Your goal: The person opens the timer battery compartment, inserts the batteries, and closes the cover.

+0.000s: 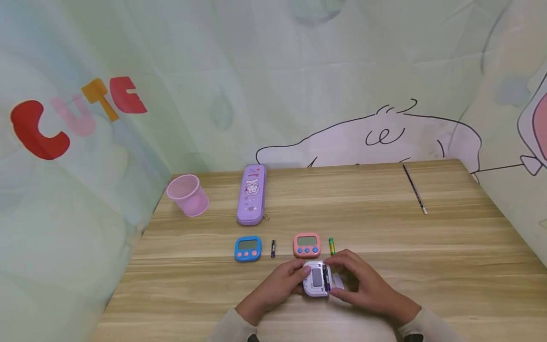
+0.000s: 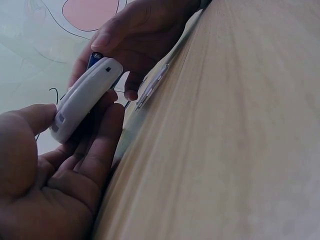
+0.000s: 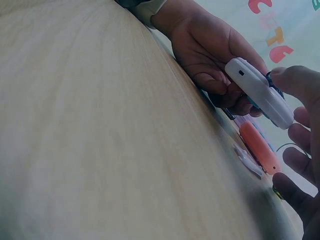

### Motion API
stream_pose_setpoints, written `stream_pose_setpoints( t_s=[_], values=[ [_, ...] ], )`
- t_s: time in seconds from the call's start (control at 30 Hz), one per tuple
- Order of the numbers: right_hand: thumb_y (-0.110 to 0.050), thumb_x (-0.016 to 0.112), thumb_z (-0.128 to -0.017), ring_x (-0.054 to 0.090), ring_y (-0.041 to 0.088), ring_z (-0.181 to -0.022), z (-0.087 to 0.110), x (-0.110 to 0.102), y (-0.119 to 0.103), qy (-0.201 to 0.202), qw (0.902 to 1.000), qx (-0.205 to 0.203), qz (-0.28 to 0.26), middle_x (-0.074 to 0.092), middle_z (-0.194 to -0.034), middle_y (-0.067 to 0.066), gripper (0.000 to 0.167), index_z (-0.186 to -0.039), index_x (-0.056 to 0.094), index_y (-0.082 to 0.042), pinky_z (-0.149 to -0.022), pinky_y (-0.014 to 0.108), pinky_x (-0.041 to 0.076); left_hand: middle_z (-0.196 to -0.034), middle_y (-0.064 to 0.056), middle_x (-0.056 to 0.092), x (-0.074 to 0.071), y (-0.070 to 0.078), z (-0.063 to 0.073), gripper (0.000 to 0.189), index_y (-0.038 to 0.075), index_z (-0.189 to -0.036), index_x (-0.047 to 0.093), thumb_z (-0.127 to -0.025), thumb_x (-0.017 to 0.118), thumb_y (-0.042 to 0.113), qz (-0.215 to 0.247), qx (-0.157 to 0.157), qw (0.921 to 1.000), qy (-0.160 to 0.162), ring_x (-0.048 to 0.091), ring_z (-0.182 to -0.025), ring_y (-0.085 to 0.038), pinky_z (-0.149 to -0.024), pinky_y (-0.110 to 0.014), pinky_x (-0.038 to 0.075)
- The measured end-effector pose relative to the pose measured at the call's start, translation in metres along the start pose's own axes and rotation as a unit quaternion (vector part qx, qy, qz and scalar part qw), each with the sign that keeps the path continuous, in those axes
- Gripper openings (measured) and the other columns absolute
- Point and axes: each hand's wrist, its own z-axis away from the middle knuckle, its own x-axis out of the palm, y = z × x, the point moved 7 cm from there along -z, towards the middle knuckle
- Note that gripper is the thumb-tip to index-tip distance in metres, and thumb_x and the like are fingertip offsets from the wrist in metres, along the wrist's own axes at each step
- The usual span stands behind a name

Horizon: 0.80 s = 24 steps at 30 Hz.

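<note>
My left hand (image 1: 282, 283) grips a white timer (image 1: 313, 286) by its left side, thumb on top and fingers beneath. The timer's back faces up, with a grey rectangle on it and an uncovered battery slot at its right. A dark battery (image 1: 326, 278) lies along that slot; in the left wrist view one end of the battery (image 2: 96, 56) stands out above the casing. With thumb and fingers my right hand (image 1: 368, 285) pinches at the battery beside the timer's edge. On the table under the right hand is a small white cover (image 2: 152, 87), partly hidden in the head view.
Beyond my hands lie a blue timer (image 1: 248, 255), a dark battery (image 1: 273, 249), a pink timer (image 1: 306, 244) and a green battery (image 1: 331, 246). Farther back are a pink cup (image 1: 194, 199), a purple pencil case (image 1: 251, 204) and a pencil (image 1: 414, 189) on the wooden table (image 1: 192, 304).
</note>
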Motion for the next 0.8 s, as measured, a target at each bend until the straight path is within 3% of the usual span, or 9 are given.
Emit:
stream_pose_setpoints(
  t_s=[0.4, 0.8],
  values=[
    [-0.022, 0.081, -0.082, 0.056, 0.013, -0.096, 0.0005, -0.0012, -0.0008, 0.000, 0.9999, -0.003, 0.013, 0.057, -0.121, -0.007, 0.058, -0.133, 0.055, -0.014, -0.080, 0.027, 0.051, -0.117, -0.016, 0.064, -0.0001, 0.0005, -0.0007, 0.043, -0.006, -0.128, 0.053, -0.104, 0.047, 0.029, -0.011, 0.002, 0.9999, 0.001, 0.066, -0.102, -0.026, -0.085, -0.033, 0.056],
    [-0.023, 0.080, -0.082, 0.057, 0.012, -0.095, 0.0001, 0.0003, -0.0016, -0.003, 0.9999, -0.002, 0.013, 0.058, -0.121, -0.007, 0.058, -0.133, 0.055, -0.009, -0.078, 0.026, 0.051, -0.116, -0.014, 0.065, -0.0016, 0.0009, 0.0008, 0.042, -0.004, -0.129, 0.054, -0.104, 0.047, 0.030, -0.023, -0.007, 0.9997, 0.007, 0.066, -0.101, -0.025, -0.084, -0.032, 0.056]
  ],
)
